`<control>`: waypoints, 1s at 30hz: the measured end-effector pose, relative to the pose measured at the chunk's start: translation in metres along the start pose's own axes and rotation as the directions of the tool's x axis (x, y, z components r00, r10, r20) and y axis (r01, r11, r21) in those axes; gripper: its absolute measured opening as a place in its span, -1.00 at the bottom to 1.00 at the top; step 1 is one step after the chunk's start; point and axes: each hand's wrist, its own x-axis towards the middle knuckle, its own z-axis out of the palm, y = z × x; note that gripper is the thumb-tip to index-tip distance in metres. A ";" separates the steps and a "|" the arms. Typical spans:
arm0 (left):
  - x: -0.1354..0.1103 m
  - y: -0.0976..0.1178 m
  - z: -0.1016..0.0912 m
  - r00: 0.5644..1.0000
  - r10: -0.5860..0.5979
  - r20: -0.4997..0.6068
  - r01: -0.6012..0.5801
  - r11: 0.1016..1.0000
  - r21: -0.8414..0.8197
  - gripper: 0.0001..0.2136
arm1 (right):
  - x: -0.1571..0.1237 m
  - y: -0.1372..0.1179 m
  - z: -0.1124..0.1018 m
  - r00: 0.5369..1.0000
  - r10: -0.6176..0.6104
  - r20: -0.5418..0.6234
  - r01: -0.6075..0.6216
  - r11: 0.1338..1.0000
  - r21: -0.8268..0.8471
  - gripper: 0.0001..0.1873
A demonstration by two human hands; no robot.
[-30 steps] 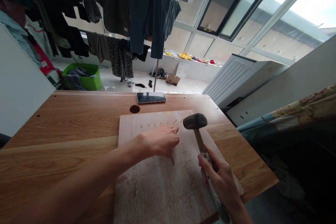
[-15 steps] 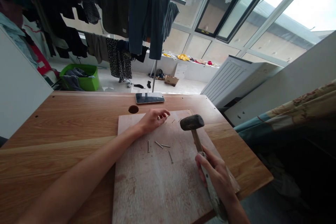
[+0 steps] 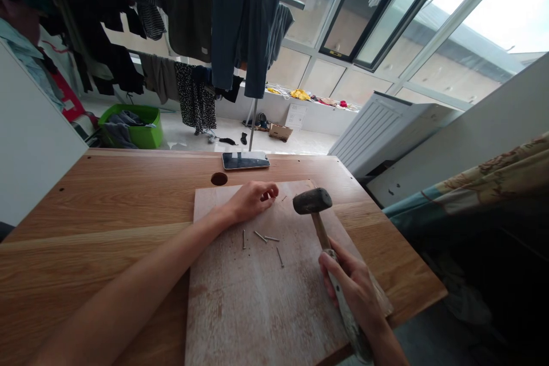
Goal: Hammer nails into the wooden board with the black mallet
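Observation:
My right hand (image 3: 354, 291) grips the wooden handle of a hammer (image 3: 319, 220), whose dark head hovers just above the far right part of a pale wooden board (image 3: 257, 297). My left hand (image 3: 253, 199) rests on the far part of the board with fingers curled in a pinch near small nails; what it pinches is too small to make out. Several loose nails (image 3: 261, 237) lie on the board between my hands.
The board lies on a wooden table (image 3: 107, 206) with a round hole (image 3: 219, 178). A phone (image 3: 246, 160) lies at the table's far edge. Beyond are hanging clothes (image 3: 223, 17), a green basket (image 3: 137, 126), a white panel (image 3: 377, 126) and large windows.
My left hand moved from the middle of the board to its far part, uncovering the loose nails. The hammer head drifted slightly left.

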 end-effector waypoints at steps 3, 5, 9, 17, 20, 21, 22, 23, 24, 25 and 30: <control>0.000 0.000 0.000 1.000 0.018 -0.002 -0.018 1.000 -0.005 -0.90 | 0.000 -0.002 0.003 1.000 -0.002 0.020 0.003 0.999 -0.045 -0.34; 0.000 0.000 0.001 1.000 0.003 -0.005 -0.003 1.000 -0.027 -0.89 | 0.001 -0.006 0.007 1.000 -0.017 0.023 0.019 0.995 -0.099 -0.32; 0.000 -0.001 0.002 0.999 -0.036 -0.013 0.035 0.998 -0.061 -0.83 | 0.006 -0.019 0.019 0.997 -0.070 0.013 0.072 0.981 -0.180 -0.32; 0.002 0.005 0.000 0.996 -0.081 -0.030 0.080 0.997 -0.022 -0.71 | 0.011 -0.025 0.033 0.988 -0.147 0.049 0.154 0.954 -0.256 -0.38; 0.002 0.005 0.000 0.996 -0.087 -0.032 0.087 0.996 -0.009 -0.65 | 0.011 -0.025 0.036 0.984 -0.170 0.053 0.178 0.939 -0.295 -0.43; 0.002 0.004 0.000 0.996 -0.088 -0.031 0.087 0.996 -0.005 -0.64 | 0.011 -0.024 0.037 0.984 -0.170 0.049 0.177 0.937 -0.300 -0.43; 0.002 0.004 0.001 0.996 -0.088 -0.030 0.088 0.996 -0.003 -0.63 | 0.010 -0.023 0.038 0.985 -0.169 0.045 0.174 0.938 -0.300 -0.43; 0.002 0.003 0.002 0.996 -0.087 -0.027 0.087 0.996 -0.002 -0.62 | 0.010 -0.022 0.038 0.985 -0.165 0.039 0.169 0.940 -0.297 -0.42; 0.002 0.002 0.002 0.996 -0.088 -0.023 0.088 0.996 -0.001 -0.61 | 0.010 -0.021 0.039 0.987 -0.158 0.036 0.162 0.943 -0.291 -0.41; 0.002 0.002 0.003 0.996 -0.091 -0.022 0.091 0.996 0.001 -0.62 | 0.010 -0.020 0.039 0.989 -0.146 0.038 0.151 0.948 -0.279 -0.40; 0.003 0.015 -0.011 0.991 -0.131 0.013 0.129 0.988 0.087 -0.78 | 0.013 -0.013 0.034 0.995 -0.029 0.095 0.032 0.999 -0.037 -0.34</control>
